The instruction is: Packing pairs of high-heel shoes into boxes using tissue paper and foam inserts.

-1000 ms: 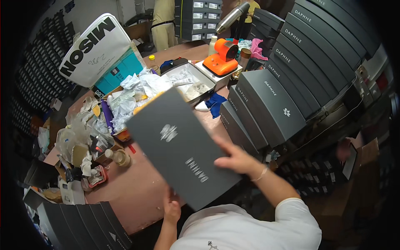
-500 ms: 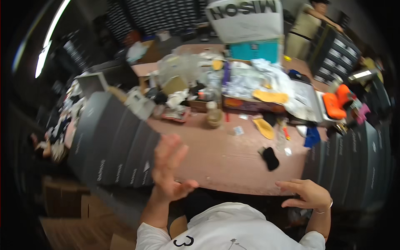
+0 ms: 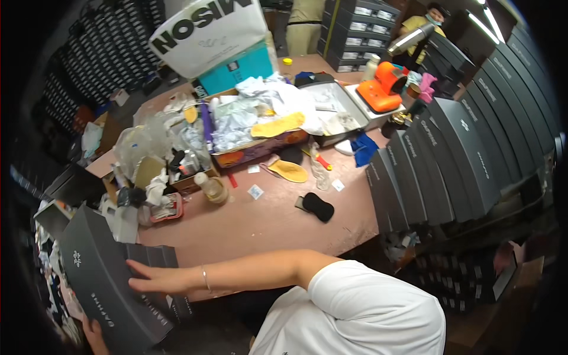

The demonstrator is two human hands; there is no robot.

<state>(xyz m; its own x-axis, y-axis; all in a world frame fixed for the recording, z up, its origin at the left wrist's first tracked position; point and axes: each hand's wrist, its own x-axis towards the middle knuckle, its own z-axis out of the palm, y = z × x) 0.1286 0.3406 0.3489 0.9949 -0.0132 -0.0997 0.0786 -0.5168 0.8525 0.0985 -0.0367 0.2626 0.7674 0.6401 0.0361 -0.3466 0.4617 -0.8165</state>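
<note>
My right hand [image 3: 155, 278], a thin bracelet on its wrist, reaches across my body to the left. Its fingers are stretched out and apart, and they meet the right side of a large dark grey shoe box [image 3: 109, 290] with pale lettering. At the lower left rim my left hand [image 3: 94, 337] is partly in view, its fingers curled against the box's outer left edge. The rest of that hand is cut off or dark. More grey shoe boxes [image 3: 155, 257] stand behind and right of the one between my hands.
On the pinkish table [image 3: 254, 228] lie a black pad [image 3: 318, 207], yellow insoles [image 3: 290, 171] and a bottle [image 3: 212, 188]. An open carton [image 3: 260, 151] of crumpled paper stands behind them. Stacked grey boxes [image 3: 455, 160] rise at the right, near an orange device [image 3: 378, 97]. Two people stand farther back.
My view has turned, so the table appears shifted. My right hand has crossed from the right side to the boxes at left. My left hand has dropped to the box's far left side.
</note>
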